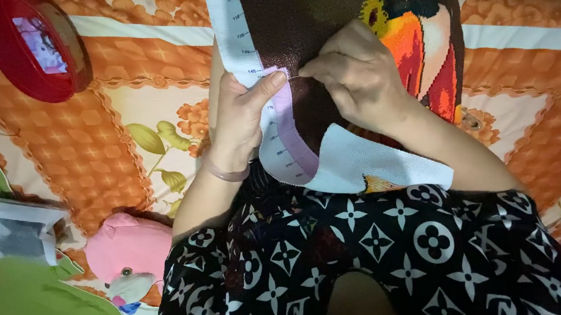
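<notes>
An orange floral bed (71,151) lies under the canvas (322,28); a red tub (29,48) sits left of it. The left hand (241,116) clamps the canvas edge; the right hand (355,77) pinches a needle (294,77).

Few packages here: red round container (29,48) at top left on the orange floral bedsheet (85,150), tilted, with a pale pictured label (38,43) on its face. White papery package (0,232) at left edge beside green fabric; kind unclear. No signs, no screens.
</notes>
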